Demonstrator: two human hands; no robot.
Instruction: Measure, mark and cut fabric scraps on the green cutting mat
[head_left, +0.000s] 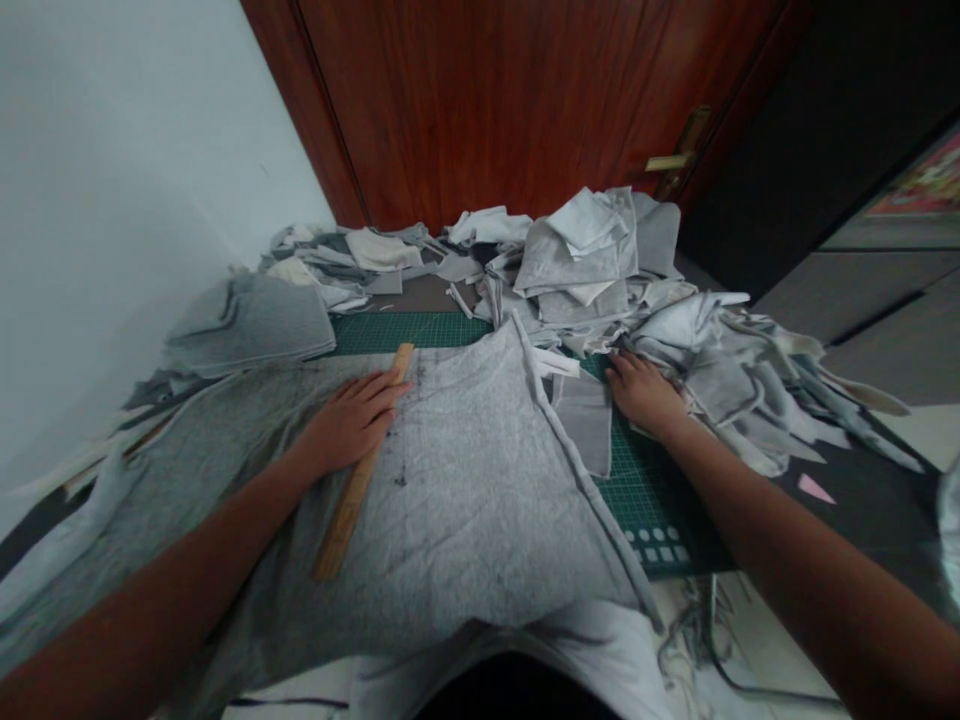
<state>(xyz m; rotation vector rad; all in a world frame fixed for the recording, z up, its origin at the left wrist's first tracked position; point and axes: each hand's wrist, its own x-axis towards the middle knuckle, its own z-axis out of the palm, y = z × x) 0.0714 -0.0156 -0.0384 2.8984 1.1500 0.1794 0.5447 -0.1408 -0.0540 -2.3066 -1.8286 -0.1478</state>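
Observation:
A large grey knit fabric (480, 470) lies across the work surface, with a rolled right edge and several dark marks on it. My left hand (356, 415) rests flat on the fabric with fingers stretched out, pressing over a wooden ruler (349, 515). The ruler lies at a slant on the cloth, its middle partly under my fingers. At the right, my right hand (646, 395) reaches to the near edge of a heap of fabric scraps (727, 375). Its fingers look extended and touch the scraps; their tips are partly hidden. Beside it lies a grey rectangular fabric piece (585, 425).
Under the fabric is a green cutting mat (645, 500). Folded grey cloth (251, 325) sits at the left, and more stacked cloth pieces (581, 250) at the back. Behind stands a wooden door (480, 100); a white wall (135, 130) is at the left. A pink scrap (815, 489) lies right.

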